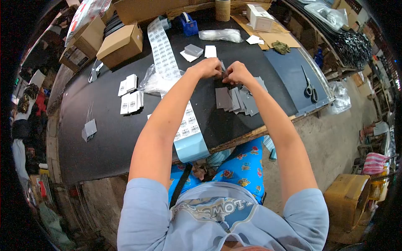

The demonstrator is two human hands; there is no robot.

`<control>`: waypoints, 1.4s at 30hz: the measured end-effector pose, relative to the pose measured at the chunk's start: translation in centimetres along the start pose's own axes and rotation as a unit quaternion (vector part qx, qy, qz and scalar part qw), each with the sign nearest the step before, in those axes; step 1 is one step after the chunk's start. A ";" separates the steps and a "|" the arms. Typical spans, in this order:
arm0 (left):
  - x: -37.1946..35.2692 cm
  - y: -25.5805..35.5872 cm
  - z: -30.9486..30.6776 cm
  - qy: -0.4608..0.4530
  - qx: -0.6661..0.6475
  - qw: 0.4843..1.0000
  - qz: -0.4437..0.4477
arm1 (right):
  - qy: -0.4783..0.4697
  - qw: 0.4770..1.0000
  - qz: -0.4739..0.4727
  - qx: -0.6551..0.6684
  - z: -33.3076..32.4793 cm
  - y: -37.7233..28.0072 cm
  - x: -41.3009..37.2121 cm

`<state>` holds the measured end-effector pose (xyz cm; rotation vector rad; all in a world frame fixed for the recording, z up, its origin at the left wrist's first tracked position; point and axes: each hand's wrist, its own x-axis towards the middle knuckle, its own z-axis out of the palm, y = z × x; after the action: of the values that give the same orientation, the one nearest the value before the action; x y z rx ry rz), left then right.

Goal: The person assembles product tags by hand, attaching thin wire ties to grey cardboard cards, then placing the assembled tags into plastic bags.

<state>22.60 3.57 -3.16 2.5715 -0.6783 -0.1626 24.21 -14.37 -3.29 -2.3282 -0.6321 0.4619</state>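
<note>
Both hands meet over the black table, fingertips close together. My left hand (pixel 210 68) is closed, pinching the edge of a small grey card (pixel 223 66). Closed as well, my right hand (pixel 236 74) grips the card's other side. Just below the hands lies a spread pile of grey cards (pixel 238 100). Beyond my left hand are a stack of grey cards (pixel 193 50) and white cards (pixel 210 51). A long strip of barcode labels (pixel 164 50) runs down the table to its front edge, passing under my left forearm.
White card stacks (pixel 131 100) and grey tags (pixel 89 128) lie at the left. Scissors (pixel 309 87) rest on the right. A cardboard box (pixel 120 45), a blue tape dispenser (pixel 188 25), a plastic bundle (pixel 220 35) and a white box (pixel 260 18) stand or lie at the back.
</note>
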 end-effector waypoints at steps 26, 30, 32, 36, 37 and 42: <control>-0.9 2.3 3.0 0.061 -0.212 0.973 -0.062 | -0.049 0.985 -0.055 0.155 -3.6 0.0 -2.4; 1.2 0.6 4.0 0.065 -0.217 0.969 -0.098 | -0.041 0.988 -0.054 0.136 -3.6 0.0 -2.5; 1.6 -0.1 4.1 0.017 -0.263 0.959 -0.103 | -0.046 0.987 -0.070 0.138 -3.6 0.2 -2.4; 1.1 2.1 2.9 -0.007 -0.168 0.979 -0.118 | -0.048 0.986 -0.075 0.143 -3.7 0.1 -2.5; 1.3 1.9 2.8 -0.023 -0.185 0.975 -0.123 | -0.050 0.985 -0.074 0.148 -3.7 0.0 -2.5; 1.7 2.0 2.1 -0.074 -0.197 0.968 -0.135 | -0.047 0.986 -0.086 0.133 -3.6 0.2 -2.4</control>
<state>22.72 0.31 -4.04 2.2652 -0.3022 -0.5287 24.09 -17.67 -0.51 -1.9905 -0.7603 0.5431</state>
